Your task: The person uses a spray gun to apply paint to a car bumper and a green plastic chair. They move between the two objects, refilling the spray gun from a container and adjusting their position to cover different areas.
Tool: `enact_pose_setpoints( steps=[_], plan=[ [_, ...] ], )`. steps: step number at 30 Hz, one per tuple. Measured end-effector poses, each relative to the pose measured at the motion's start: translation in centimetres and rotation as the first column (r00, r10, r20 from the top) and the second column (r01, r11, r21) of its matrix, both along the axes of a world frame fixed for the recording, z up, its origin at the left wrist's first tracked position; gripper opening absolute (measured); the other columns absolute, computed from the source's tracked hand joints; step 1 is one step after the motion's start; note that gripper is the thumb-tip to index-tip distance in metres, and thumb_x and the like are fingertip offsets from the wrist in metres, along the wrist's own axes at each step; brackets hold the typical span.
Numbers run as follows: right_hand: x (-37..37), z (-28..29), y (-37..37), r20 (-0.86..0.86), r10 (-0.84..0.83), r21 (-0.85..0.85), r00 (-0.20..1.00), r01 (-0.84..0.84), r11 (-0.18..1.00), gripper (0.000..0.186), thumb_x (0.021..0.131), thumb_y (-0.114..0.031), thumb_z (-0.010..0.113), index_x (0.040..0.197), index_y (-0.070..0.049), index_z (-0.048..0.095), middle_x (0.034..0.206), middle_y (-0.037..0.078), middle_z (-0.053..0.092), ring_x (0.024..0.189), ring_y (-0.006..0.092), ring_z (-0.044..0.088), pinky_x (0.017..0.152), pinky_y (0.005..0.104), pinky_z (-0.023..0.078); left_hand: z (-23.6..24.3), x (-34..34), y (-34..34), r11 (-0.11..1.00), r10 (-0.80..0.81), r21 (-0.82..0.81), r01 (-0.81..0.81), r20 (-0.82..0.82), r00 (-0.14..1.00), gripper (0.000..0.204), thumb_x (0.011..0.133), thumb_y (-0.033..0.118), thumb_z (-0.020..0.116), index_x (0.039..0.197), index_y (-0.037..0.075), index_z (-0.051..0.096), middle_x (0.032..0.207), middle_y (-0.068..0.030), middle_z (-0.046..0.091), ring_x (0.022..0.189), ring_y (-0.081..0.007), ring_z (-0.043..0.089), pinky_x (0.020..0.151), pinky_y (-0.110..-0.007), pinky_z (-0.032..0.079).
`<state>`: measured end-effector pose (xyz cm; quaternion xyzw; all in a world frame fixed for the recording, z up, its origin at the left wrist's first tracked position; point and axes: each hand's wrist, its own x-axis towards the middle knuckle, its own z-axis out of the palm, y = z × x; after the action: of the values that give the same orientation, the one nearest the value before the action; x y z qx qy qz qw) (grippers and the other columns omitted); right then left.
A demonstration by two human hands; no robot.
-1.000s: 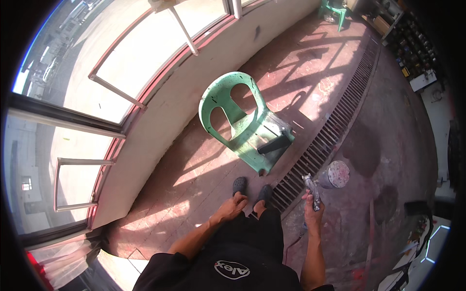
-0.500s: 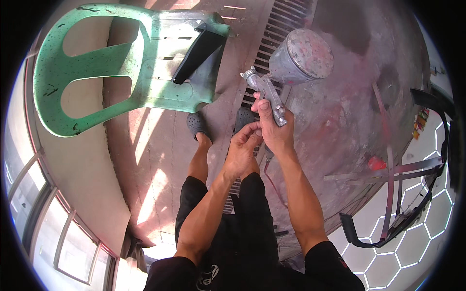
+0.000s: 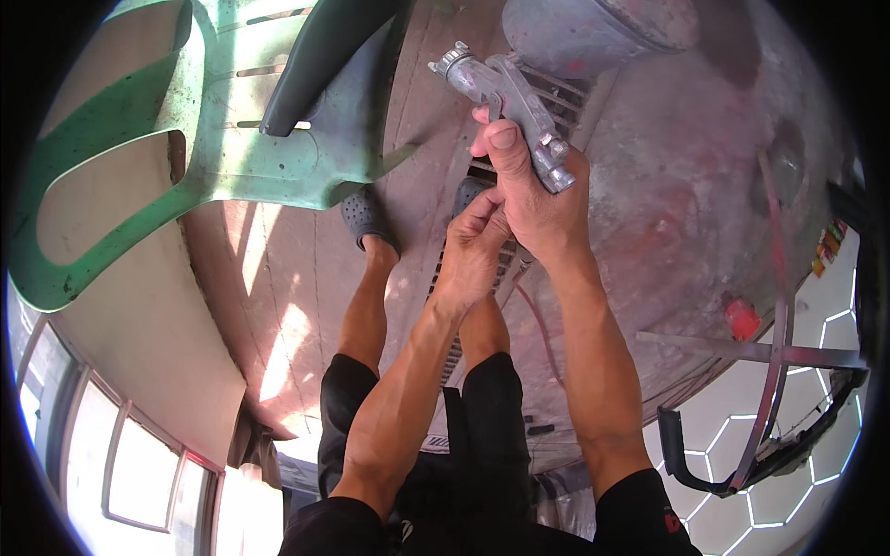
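My right hand [image 3: 530,185] grips a silver metal spray gun [image 3: 493,89], its thumb along the body and the ridged nozzle pointing up and left. My left hand [image 3: 473,248] is curled closed against the underside of my right hand, by the gun's lower end; what its fingertips hold is hidden. A red hose [image 3: 538,320] runs down from a fitting below my hands. Just beyond the gun stands a paint-stained grey bucket [image 3: 584,30]. At the upper left is a speckled green plastic chair [image 3: 278,174] with a black angular part [image 3: 315,51] lying on its seat.
A floor grate [image 3: 552,93] runs under me, beside my grey clogs [image 3: 364,215]. A rack [image 3: 779,352] with a black curved part [image 3: 691,473] stands at the right, near a small red object [image 3: 742,317]. A windowed wall [image 3: 139,463] is at the left.
My view has tipped down onto my hands. My left hand has come up from beside my leg to meet my right hand, and both have risen with the spray gun.
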<state>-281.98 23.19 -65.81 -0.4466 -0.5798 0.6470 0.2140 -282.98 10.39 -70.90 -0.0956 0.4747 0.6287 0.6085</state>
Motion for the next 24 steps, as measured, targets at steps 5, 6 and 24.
enact_pose_setpoints(
  steps=[5,6,24],
  plan=[
    [-0.2,-0.8,0.2,-0.001,-0.008,-0.047,1.000,0.008,0.999,0.052,0.096,-0.052,0.076,0.106,-0.001,0.076,0.077,0.001,0.067,0.070,0.0099,0.061,0.063,0.0272,0.048,-0.7,0.0,0.4,0.999,0.041,0.004,-0.041,0.032,0.999,0.025,0.110,0.014,0.058,0.130,0.002,0.066,0.110,0.0012,0.071,0.096,-0.0061,0.062,0.087,-0.024,0.050],
    [-0.2,-0.8,0.1,-0.011,-0.018,-0.051,1.000,0.017,0.999,0.052,0.096,-0.052,0.076,0.106,-0.002,0.076,0.078,0.001,0.067,0.070,0.0099,0.061,0.063,0.0271,0.048,-0.6,0.1,0.5,0.999,0.049,-0.002,-0.049,0.030,0.998,0.025,0.110,0.014,0.059,0.130,0.002,0.066,0.109,0.0014,0.071,0.095,-0.0058,0.062,0.086,-0.024,0.049],
    [-1.0,-1.7,-0.1,0.011,0.028,-0.036,1.000,-0.027,0.999,0.054,0.095,-0.055,0.076,0.101,-0.002,0.074,0.073,-0.002,0.064,0.068,0.0083,0.057,0.061,0.0278,0.047,-0.3,-0.7,0.1,0.998,0.052,-0.030,-0.054,-0.049,0.997,0.033,0.109,0.016,0.060,0.138,-0.001,0.062,0.123,-0.0041,0.069,0.111,-0.0107,0.062,0.098,-0.028,0.049]
  ],
)
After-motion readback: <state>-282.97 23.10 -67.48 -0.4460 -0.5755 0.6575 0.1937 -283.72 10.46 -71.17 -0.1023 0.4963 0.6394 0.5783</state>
